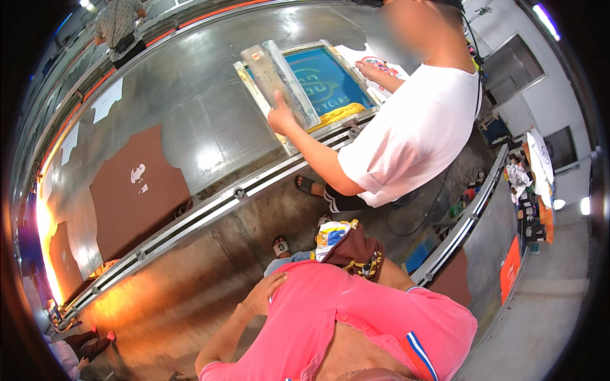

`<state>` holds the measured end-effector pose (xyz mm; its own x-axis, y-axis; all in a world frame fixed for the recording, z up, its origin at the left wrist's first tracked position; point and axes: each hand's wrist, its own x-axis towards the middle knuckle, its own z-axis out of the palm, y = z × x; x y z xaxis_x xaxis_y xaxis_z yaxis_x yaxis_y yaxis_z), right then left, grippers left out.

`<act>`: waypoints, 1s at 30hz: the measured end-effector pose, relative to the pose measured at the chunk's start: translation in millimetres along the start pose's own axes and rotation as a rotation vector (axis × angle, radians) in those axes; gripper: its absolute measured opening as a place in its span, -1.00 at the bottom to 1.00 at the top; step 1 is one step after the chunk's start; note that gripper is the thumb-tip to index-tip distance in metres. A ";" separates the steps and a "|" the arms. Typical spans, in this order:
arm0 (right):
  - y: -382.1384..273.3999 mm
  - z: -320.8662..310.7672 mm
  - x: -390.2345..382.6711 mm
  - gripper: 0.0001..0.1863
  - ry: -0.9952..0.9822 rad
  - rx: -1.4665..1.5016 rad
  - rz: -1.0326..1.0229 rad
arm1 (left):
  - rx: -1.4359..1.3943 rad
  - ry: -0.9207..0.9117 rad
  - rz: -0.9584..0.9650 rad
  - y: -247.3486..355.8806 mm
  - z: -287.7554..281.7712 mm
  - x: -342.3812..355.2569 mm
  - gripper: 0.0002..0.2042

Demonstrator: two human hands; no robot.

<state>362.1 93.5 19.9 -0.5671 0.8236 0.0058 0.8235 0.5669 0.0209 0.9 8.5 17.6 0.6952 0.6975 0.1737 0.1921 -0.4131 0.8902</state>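
Note:
My left hand (259,296) rests against the side of my pink polo shirt (305,298) at the waist, its fingers stretched out flat and holding nothing. My right forearm (395,278) runs toward a bundle of brown cloth with a yellow pattern (359,254) in front of my body. That cloth hides my right hand, so its fingers do not show. Beside the bundle is a crumpled white, blue and yellow cloth or wrapper (332,237). Nearby, a co-worker in a white T-shirt (413,140) grips a long, stained squeegee (279,82) over a blue printing screen (330,82).
Brown fabric pieces (140,184), one with a white print, lie on the long metal table (210,101). A rail (190,219) lines its near edge. Behind me on the right, another railed table (489,254) holds brown and orange pieces. Bright orange light glows at far left.

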 end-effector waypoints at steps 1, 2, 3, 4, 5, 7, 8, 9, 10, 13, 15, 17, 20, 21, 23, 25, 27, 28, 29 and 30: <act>2.3 11.5 1.1 -0.64 -0.014 0.052 -0.012 | -0.001 -0.001 0.001 0.0 -0.9 -0.7 -0.09; 3.6 23.3 1.3 -0.64 -0.011 0.205 0.026 | -0.001 0.000 0.001 0.0 -1.3 -0.1 -0.08; 5.1 34.9 1.5 -0.63 -0.002 0.357 0.065 | -0.003 -0.001 0.005 -0.3 -1.3 0.5 -0.08; 4.8 44.9 1.4 -0.62 -0.018 0.562 0.115 | -0.002 -0.002 0.007 -2.2 0.1 -0.4 -0.07; 4.1 54.9 1.0 -0.62 -0.024 0.777 0.171 | -0.002 -0.003 0.008 -3.7 1.3 -1.5 -0.06; 3.9 43.0 7.1 -0.57 -0.159 0.761 0.196 | -0.008 0.003 0.011 -5.1 2.7 -4.0 -0.05; -0.7 23.8 10.3 -0.58 -0.170 0.629 0.170 | -0.014 0.007 0.014 -4.2 1.0 -3.6 -0.05; -5.1 4.4 12.0 -0.58 -0.178 0.495 0.150 | -0.023 0.005 0.019 -3.6 -0.2 -2.5 -0.05; -8.9 -15.1 15.4 -0.58 -0.185 0.361 0.127 | -0.021 0.003 0.016 -3.6 -0.4 -2.4 -0.04; -20.4 -57.3 33.3 -0.63 -0.145 0.355 0.114 | -0.015 0.008 0.000 -5.1 1.5 -5.5 -0.04; -34.3 -119.8 51.7 -0.64 -0.164 0.229 0.081 | -0.011 -0.003 0.002 -6.2 1.3 -4.4 -0.03; -27.9 -96.2 43.3 -0.63 -0.168 0.274 0.099 | -0.010 0.001 0.021 0.4 -4.0 2.2 -0.13; -15.5 -56.7 34.5 -0.61 -0.178 0.424 0.143 | -0.012 0.000 0.035 -1.1 -4.1 4.3 -0.18; -11.6 -47.7 31.7 -0.61 -0.184 0.463 0.151 | -0.013 -0.001 0.036 -4.0 -2.6 3.2 -0.18; -9.5 -38.7 34.9 -0.60 -0.210 0.538 0.140 | 0.012 -0.008 0.025 -13.5 4.0 -6.0 -0.04; -6.2 -33.0 38.7 -0.59 -0.235 0.642 0.133 | 0.022 -0.010 0.025 -14.2 7.4 -13.0 0.05; -4.8 -36.6 36.6 -0.57 -0.267 0.757 0.146 | 0.020 0.014 0.022 -11.2 5.5 -11.1 0.08; -6.3 -37.3 35.6 -0.57 -0.284 0.829 0.167 | -0.004 0.000 0.009 -6.2 -1.6 -7.9 0.05; -8.8 -39.6 34.1 -0.56 -0.301 0.915 0.185 | -0.030 -0.012 -0.003 -0.6 -7.8 -4.2 0.01; -12.3 -41.6 35.4 -0.55 -0.320 1.030 0.196 | -0.052 -0.022 -0.012 5.9 -12.2 -3.5 -0.02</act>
<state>331.3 115.0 61.5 -0.5178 0.7830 -0.3448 0.6000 0.0450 -0.7988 -8.9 10.8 27.4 0.7084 0.6888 0.1543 0.1642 -0.3733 0.9131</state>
